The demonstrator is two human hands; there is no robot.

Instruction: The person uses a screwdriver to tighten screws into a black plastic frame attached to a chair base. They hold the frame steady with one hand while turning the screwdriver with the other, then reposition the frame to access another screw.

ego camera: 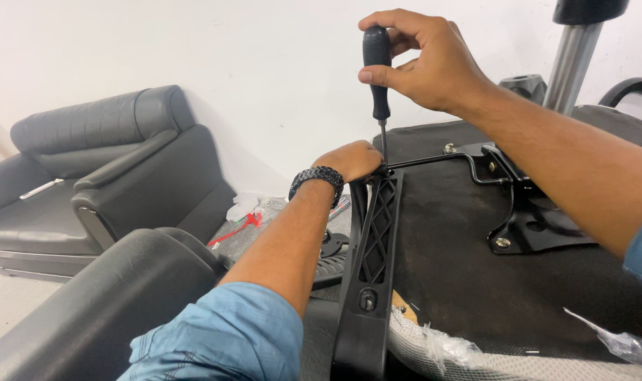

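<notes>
Nearest to us, two blue sleeves frame the view, and between them a black plastic armrest bracket (372,261) with a lattice cut-out runs up from the bottom edge, a bolt set in its lower part. It lies against the dark underside of an upturned office chair seat (469,275), whose mesh edge and a crumpled bit of clear plastic wrapping (621,343) show at the lower right. Farther up, our left hand (350,160) — a dark braided bracelet (317,180) on its wrist — is closed over the top end of the bracket, fingers curled around it, right beside the screwdriver's tip. Above it our right hand (427,60) is clamped on the black handle of a screwdriver (379,85), thumb and fingers wrapped round the grip; the tool stands nearly upright, its thin metal shaft coming down to the bracket's upper end just beside the left knuckles. To the right, a black metal mechanism plate (529,212) is bolted to the seat, with a thin bent lever rod reaching from it toward the bracket. Beyond that rises the chrome gas-lift column (573,60). On the left, well apart from the work, stands a dark grey leather armchair (102,169) against a white wall — and small packets and a red item lie on the floor near its foot.
</notes>
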